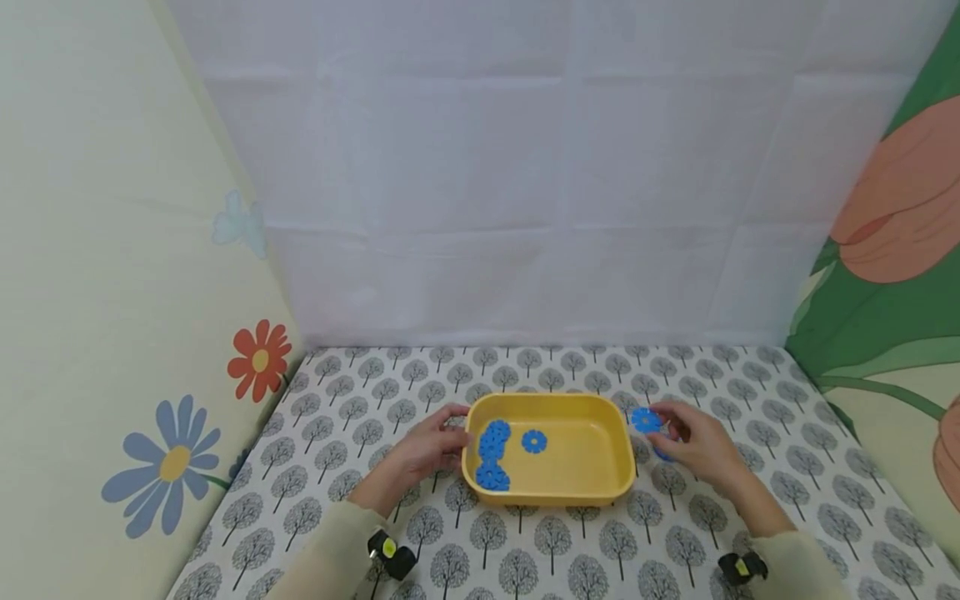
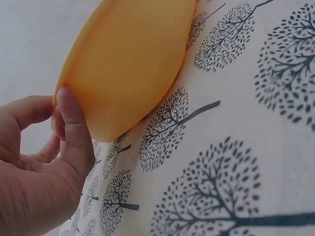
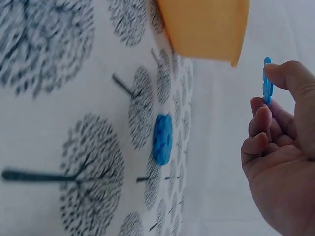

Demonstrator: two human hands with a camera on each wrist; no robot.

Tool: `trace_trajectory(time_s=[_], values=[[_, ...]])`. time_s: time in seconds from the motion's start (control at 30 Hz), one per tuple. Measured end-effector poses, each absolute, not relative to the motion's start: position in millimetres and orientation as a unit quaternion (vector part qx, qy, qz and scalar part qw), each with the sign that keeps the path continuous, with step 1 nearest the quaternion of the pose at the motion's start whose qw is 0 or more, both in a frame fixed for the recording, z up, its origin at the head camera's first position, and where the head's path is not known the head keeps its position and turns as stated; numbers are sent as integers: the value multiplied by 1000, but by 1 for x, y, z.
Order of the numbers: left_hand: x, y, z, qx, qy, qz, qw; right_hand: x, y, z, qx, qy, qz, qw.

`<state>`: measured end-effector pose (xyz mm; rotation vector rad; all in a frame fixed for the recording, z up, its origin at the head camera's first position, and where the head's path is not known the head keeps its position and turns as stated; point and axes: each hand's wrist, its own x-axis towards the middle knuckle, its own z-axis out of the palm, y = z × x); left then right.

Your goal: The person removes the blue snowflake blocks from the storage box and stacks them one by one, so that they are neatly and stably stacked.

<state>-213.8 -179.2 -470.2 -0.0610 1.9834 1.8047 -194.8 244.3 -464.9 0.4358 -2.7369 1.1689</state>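
A yellow plastic tray point(image 1: 585, 467) lies in the middle of the table. Several blue flower-shaped discs point(image 1: 492, 477) are heaped at its left end, and one blue disc point(image 1: 534, 442) lies apart from them. With thumb and fingers, my left hand point(image 1: 431, 446) grips the tray's left rim; the left wrist view shows the thumb point(image 2: 74, 123) against its outer wall. My right hand point(image 1: 697, 442) pinches a blue flower-shaped disc point(image 1: 646, 420) by its edge, raised just right of the tray. Below that hand, a small stack of blue discs point(image 3: 163, 139) rests on the cloth.
A white cloth printed with grey trees point(image 1: 487, 533) covers the table. Behind it hangs a white sheet point(image 1: 525, 208). Flower-painted panels stand on the left point(image 1: 90, 292) and right point(image 1: 900, 342). Each wrist wears a black strap device.
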Motion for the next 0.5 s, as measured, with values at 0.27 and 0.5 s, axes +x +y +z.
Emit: trace_trajectory(time_s=[0.27, 0.5], values=[[-213, -178, -468, -30, 722, 654, 224, -195, 263, -478, 99, -926, 362, 44], [-213, -179, -468, -30, 719, 656, 226, -197, 274, -488, 68, -936, 346, -4]])
